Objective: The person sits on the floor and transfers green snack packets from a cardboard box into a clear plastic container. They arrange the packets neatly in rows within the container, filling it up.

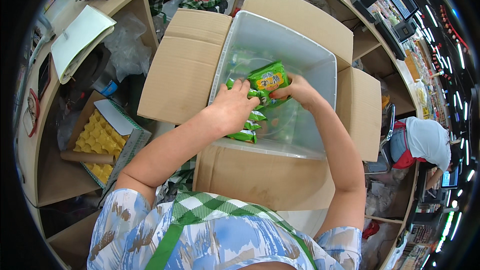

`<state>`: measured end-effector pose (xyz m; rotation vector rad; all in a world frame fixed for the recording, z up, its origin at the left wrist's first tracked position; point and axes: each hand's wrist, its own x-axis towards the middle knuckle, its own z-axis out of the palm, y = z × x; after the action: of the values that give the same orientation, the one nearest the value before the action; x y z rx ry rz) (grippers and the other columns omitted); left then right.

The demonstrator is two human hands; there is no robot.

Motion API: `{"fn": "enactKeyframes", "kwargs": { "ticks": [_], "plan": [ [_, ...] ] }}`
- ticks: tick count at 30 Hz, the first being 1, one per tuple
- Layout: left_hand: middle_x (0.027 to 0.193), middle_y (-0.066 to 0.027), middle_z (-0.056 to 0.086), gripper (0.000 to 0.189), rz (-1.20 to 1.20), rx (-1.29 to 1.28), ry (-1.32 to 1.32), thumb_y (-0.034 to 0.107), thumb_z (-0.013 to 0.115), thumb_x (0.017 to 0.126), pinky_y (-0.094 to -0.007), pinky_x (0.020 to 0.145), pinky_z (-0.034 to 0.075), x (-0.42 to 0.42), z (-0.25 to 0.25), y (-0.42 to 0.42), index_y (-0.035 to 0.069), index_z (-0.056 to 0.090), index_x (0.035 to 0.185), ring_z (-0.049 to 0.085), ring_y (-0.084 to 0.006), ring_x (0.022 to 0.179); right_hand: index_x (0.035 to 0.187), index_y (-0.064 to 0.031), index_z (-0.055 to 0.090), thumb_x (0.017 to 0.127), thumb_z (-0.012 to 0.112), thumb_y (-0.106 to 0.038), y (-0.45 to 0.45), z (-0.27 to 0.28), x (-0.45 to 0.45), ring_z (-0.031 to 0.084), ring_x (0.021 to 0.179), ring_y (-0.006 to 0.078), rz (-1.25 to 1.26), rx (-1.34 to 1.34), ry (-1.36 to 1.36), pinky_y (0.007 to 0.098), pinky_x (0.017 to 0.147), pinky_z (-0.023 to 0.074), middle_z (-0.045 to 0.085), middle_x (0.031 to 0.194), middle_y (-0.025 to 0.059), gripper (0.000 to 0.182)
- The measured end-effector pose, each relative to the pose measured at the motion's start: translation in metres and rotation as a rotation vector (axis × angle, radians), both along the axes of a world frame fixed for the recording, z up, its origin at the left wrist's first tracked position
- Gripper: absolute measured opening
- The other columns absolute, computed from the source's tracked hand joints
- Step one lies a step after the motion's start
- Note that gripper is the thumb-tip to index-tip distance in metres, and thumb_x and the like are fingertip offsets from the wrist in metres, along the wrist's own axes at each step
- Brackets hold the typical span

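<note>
A clear plastic bin (300, 131) stands inside an open cardboard box (262, 180) in front of me. My right hand (299, 90) grips a green snack packet (268, 78) by its right side, above the bin's floor. Below it, my left hand (235, 105) rests on a row of green packets (243, 135) lined up along the bin's left wall. The left fingertips are close to the held packet; whether they grip one of the row is hidden.
Cardboard flaps spread around the bin. At the left, a carton with yellow egg trays (98, 138) sits on a shelf, below a counter bearing a white notebook (80, 39) and glasses (31, 112). A person (427, 144) is at the far right, beside a chair (385, 146).
</note>
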<state>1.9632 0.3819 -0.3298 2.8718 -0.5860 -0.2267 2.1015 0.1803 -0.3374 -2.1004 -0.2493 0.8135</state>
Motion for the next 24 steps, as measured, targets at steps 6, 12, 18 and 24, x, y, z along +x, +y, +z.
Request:
{"fn": "enactKeyframes", "kwargs": {
  "ticks": [6, 12, 18, 24],
  "plan": [
    [0.137, -0.0252, 0.038, 0.051, 0.001, 0.016, -0.022, 0.006, 0.069, 0.070, -0.0506, 0.098, 0.039, -0.001, -0.001, 0.002, 0.009, 0.054, 0.118, 0.039, -0.0375, 0.127, 0.121, 0.0022, 0.052, 0.051, 0.087, -0.014, 0.042, 0.013, -0.001, 0.055, 0.108, 0.0332, 0.032, -0.248, -0.829, 0.0388, 0.094, 0.0454, 0.054, 0.116, 0.0203, 0.080],
    [0.137, -0.0245, 0.036, 0.051, 0.020, 0.029, -0.016, 0.009, 0.073, 0.070, -0.0517, 0.101, 0.035, -0.001, -0.002, 0.000, 0.010, 0.054, 0.117, 0.039, -0.0401, 0.126, 0.139, -0.0017, 0.037, 0.067, 0.074, -0.007, 0.068, -0.003, -0.012, 0.050, 0.117, 0.0333, 0.289, -0.103, -0.672, 0.0349, 0.102, 0.0402, 0.048, 0.131, 0.0204, 0.081],
    [0.147, -0.0262, 0.025, 0.079, 0.059, 0.014, -0.221, 0.022, 0.085, 0.064, -0.0532, 0.107, 0.030, -0.004, 0.018, -0.002, 0.005, 0.041, 0.127, 0.026, -0.0458, 0.136, 0.143, -0.0059, 0.034, 0.069, 0.067, 0.000, 0.049, 0.008, -0.005, 0.045, 0.125, 0.0287, 0.134, 0.192, -0.211, 0.0368, 0.102, 0.0387, 0.047, 0.137, 0.0176, 0.081],
    [0.143, -0.0216, 0.037, 0.108, 0.119, 0.167, -0.312, 0.032, 0.089, 0.058, -0.0470, 0.112, 0.027, 0.049, 0.033, 0.003, -0.002, 0.030, 0.141, 0.032, -0.0343, 0.137, 0.145, -0.0098, 0.034, 0.075, 0.064, 0.001, 0.043, -0.001, -0.011, 0.041, 0.129, 0.0243, 0.248, 0.256, -0.246, 0.0362, 0.107, 0.0331, 0.044, 0.142, 0.0151, 0.077]
  ]
}}
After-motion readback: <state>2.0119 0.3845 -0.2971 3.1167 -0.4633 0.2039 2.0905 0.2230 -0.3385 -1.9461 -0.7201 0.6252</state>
